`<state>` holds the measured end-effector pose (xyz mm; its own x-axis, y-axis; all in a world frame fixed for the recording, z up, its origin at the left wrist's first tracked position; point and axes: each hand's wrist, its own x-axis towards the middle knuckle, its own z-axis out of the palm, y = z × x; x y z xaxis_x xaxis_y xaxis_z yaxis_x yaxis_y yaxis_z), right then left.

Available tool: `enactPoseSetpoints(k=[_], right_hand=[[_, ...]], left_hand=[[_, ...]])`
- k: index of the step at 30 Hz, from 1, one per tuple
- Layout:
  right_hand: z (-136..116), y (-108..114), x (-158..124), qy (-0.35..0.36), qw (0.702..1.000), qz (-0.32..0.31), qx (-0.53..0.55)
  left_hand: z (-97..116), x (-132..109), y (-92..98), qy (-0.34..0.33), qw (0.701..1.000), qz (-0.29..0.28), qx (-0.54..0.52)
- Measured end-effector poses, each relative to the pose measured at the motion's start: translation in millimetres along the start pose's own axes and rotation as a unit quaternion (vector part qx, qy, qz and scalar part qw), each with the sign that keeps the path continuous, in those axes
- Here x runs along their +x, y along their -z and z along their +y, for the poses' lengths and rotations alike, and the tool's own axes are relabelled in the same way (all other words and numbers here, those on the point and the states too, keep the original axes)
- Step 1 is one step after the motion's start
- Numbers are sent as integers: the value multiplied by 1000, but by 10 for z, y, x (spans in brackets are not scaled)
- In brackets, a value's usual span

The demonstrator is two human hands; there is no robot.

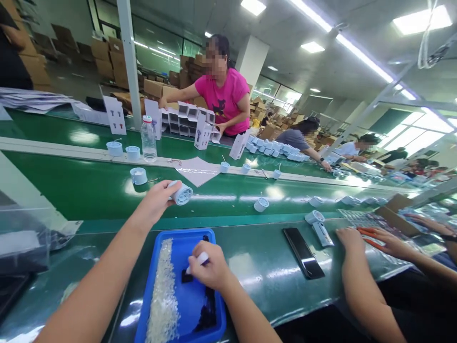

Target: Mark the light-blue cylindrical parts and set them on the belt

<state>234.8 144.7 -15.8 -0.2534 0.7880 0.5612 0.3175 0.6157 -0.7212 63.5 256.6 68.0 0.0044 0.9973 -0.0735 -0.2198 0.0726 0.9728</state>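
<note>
My left hand (155,202) grips a light blue ribbed plastic cylinder (183,194) above the green conveyor belt (82,190). My right hand (210,269) pinches a small white piece (200,259) above a blue plastic tray (180,232). A dark item (187,276) lies in the tray just under that hand, partly hidden by it. Along the tray's left side runs a heap of tiny translucent pieces (161,295), and a dark patch (207,312) lies at the lower right.
Several light blue parts (261,205) stand on the belt. A black phone (303,252) lies right of the tray. A co-worker's hand (352,240) rests beyond it, and another holds orange-handled pliers (371,238). Across the line, a person in pink (223,102) handles white cartons.
</note>
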Motion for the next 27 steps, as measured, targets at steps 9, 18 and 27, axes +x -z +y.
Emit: enactPoseSetpoints(k=[9,18,27], right_hand=[[19,185,124,-107,935,294,167],[58,169,119,-125,935,270,195],[58,149,125,-126,935,272,192]], left_hand=[[-138,-110,-214,33,997,-52,50],[-136,-150,-286,38,993,-89,63],[-142,-178,-326,36,993,-82,77]])
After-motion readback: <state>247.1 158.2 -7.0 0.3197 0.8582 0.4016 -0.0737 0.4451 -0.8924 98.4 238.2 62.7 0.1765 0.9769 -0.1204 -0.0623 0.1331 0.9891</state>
